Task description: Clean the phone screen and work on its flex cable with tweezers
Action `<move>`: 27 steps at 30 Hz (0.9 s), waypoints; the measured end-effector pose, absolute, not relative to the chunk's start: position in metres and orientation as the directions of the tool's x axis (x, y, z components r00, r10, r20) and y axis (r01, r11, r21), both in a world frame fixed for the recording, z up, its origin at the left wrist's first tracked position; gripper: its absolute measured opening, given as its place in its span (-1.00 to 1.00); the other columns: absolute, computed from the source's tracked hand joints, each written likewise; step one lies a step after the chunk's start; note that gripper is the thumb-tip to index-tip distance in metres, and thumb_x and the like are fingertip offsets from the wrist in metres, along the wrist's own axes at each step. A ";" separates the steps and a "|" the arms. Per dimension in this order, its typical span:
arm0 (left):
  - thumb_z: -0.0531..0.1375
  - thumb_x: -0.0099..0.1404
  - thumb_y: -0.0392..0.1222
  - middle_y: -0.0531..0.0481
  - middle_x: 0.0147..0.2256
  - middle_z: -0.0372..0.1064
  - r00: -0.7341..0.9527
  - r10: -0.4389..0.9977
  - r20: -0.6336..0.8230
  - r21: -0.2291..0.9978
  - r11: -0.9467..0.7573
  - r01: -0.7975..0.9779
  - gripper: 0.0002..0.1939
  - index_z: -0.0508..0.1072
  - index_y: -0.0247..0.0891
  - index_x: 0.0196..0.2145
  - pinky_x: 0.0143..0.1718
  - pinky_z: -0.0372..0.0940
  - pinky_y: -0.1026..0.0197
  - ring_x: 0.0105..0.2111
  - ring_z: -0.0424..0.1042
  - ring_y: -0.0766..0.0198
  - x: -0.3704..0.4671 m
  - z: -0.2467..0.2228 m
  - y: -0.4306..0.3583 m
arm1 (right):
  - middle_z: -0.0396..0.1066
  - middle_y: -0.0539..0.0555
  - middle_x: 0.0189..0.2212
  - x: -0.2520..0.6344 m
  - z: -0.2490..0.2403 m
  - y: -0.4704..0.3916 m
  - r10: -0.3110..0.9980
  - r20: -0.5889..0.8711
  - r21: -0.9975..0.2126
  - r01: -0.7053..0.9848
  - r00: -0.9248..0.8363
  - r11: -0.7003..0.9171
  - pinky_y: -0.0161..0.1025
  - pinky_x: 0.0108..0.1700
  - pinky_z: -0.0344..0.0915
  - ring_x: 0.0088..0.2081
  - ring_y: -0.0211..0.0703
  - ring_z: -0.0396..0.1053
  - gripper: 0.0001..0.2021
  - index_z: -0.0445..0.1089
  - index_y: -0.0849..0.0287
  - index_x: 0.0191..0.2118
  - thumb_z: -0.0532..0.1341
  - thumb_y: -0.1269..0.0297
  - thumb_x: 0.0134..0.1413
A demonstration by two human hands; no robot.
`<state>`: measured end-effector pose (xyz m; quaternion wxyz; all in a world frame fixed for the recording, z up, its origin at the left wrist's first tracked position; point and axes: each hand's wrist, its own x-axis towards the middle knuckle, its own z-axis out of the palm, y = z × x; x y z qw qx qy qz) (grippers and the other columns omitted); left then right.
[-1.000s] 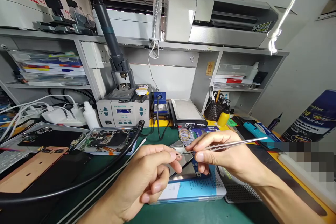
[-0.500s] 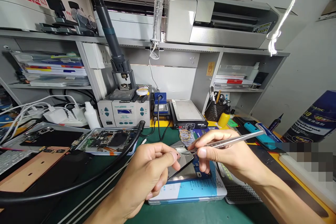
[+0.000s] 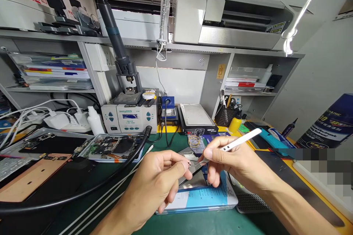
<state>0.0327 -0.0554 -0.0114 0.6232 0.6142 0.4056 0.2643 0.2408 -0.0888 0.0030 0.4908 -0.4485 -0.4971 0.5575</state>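
My left hand [image 3: 156,181] is closed in a pinch on a small dark part [image 3: 189,163], too tiny to name, which shows at the fingertips. In my right hand [image 3: 234,159] a pair of metal tweezers [image 3: 244,140] is held like a pen. Their tips point left, close to the left fingertips; contact cannot be made out. Below both hands a shiny phone screen panel [image 3: 196,180] lies on a blue and white box [image 3: 205,201]. The hands partly cover the panel.
To the left, opened devices with a circuit board [image 3: 118,147] lie beside a black hose [image 3: 110,185] and white cables. Behind stand a hot-air station [image 3: 129,117] and a heating plate [image 3: 197,115]. A large spray can [image 3: 328,125] is at right.
My right hand has turned the tweezers, so their back end points higher and their broad side faces me. My left hand keeps its pinch, with the fingertips shifted slightly.
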 end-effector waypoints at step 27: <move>0.24 0.25 -0.04 0.11 -0.58 0.33 0.573 0.807 -0.140 0.984 0.049 0.172 -0.73 0.51 -0.31 -0.23 -0.76 0.10 0.40 -0.66 0.20 0.41 0.032 -0.012 -0.057 | 0.55 0.13 -0.64 0.244 -0.002 -0.085 0.984 -0.086 -0.983 -0.149 -0.158 -0.110 -0.34 -0.58 0.47 -0.65 -0.18 0.50 -0.72 0.47 0.28 -0.43 0.45 0.16 0.03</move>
